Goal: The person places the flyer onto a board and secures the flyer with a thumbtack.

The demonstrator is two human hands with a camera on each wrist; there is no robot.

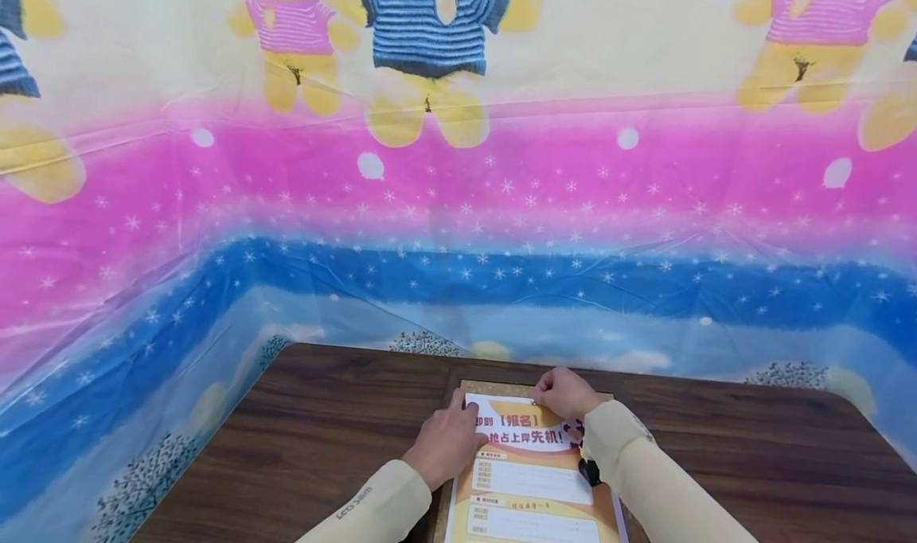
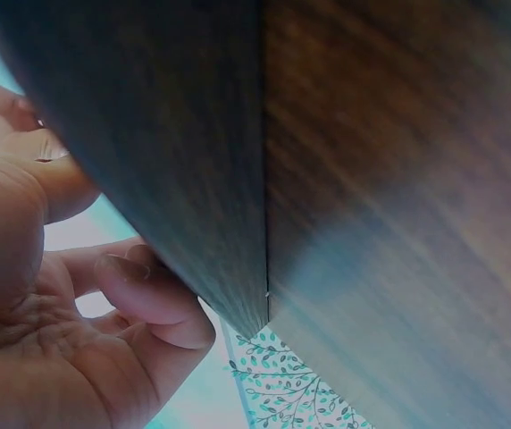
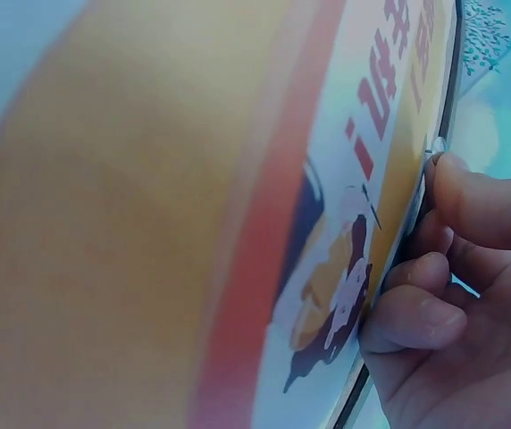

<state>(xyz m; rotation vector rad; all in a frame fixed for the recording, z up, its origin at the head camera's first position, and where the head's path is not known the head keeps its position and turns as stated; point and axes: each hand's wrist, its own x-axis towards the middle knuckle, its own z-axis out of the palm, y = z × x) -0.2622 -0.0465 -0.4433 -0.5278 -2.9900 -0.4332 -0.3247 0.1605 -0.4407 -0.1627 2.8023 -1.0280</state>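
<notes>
An orange and white printed poster [image 1: 533,479] with red lettering lies over a cork board [image 1: 494,387] on the dark wooden table. My right hand [image 1: 569,394] is at the poster's top edge, where thumb and forefinger pinch a small pale push pin [image 3: 439,144]. Its other fingers curl against the board's edge in the right wrist view. Over the poster's upper left side, my left hand [image 1: 450,439] rests with its thumb on the sheet. Seen from the left wrist, bent fingers [image 2: 162,299] touch along the board's dark edge.
Brown wooden tabletop [image 1: 308,439] stretches to both sides of the board. Behind and to the left hangs a patterned cloth [image 1: 458,280] with bears and snowflakes, close against the table's far edge. A black item [image 1: 589,471] sits at the right wrist.
</notes>
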